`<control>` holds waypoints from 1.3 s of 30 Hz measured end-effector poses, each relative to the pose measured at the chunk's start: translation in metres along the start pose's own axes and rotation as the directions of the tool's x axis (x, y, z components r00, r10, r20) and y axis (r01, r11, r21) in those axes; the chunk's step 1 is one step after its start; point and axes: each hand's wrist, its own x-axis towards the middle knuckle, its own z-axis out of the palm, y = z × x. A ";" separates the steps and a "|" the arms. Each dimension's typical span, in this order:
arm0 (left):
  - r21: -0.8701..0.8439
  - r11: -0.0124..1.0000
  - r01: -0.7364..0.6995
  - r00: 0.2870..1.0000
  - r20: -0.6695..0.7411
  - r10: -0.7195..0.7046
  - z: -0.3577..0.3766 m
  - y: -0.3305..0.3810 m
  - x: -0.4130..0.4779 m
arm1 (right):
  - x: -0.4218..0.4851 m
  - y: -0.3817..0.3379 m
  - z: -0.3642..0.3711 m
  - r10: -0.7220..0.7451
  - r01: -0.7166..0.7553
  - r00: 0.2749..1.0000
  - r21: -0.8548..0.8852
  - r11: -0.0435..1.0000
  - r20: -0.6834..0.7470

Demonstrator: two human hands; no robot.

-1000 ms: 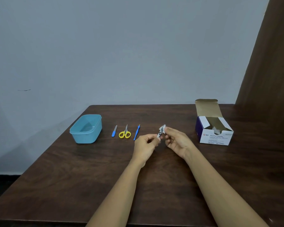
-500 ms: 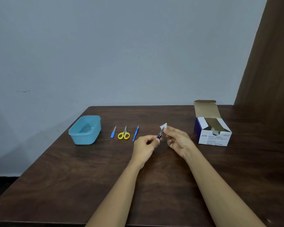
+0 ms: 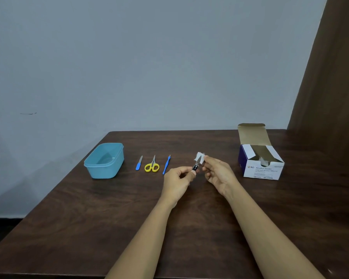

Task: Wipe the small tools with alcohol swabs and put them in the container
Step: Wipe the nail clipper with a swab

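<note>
My left hand (image 3: 178, 179) pinches a small metal nail clipper (image 3: 195, 167) by its lower end, above the middle of the dark wooden table (image 3: 89, 228). My right hand (image 3: 218, 172) pinches a white alcohol swab (image 3: 199, 157) folded over the clipper's upper tip. To the left lie three tools in a row: a blue-handled nail file (image 3: 139, 163), yellow-handled scissors (image 3: 152, 165) and a thin blue-handled tool (image 3: 166, 165). Left of those stands an open light-blue plastic container (image 3: 104, 160) with nothing visible inside.
An open white and purple box of alcohol swabs (image 3: 259, 158) stands at the right, its lid flap up. A grey wall rises behind the table and a brown curtain (image 3: 330, 77) hangs at the right.
The swab has slid up the clipper from around its middle to its upper tip. Both hands stay in nearly the same place.
</note>
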 end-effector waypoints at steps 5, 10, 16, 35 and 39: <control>0.000 1.000 -0.004 1.000 -0.009 0.004 0.000 -0.002 0.001 | -0.002 -0.003 -0.001 0.075 -0.080 0.996 0.091 0.993 0.057; 0.009 1.000 -0.005 1.000 0.008 0.005 -0.001 -0.004 0.002 | -0.001 -0.003 -0.004 0.135 -0.147 0.982 0.085 0.986 0.129; 0.037 0.999 -0.019 1.000 0.025 0.018 -0.001 -0.002 0.000 | 0.003 0.002 -0.005 0.080 -0.090 0.983 0.055 0.994 0.163; 0.063 0.998 -0.008 0.999 -0.047 0.011 0.002 -0.002 -0.001 | 0.007 0.003 -0.006 0.082 -0.092 0.983 0.059 0.994 0.165; 0.068 0.998 0.000 0.998 -0.063 0.004 0.001 -0.001 -0.001 | 0.007 0.004 -0.007 0.082 -0.086 0.976 0.009 0.996 0.200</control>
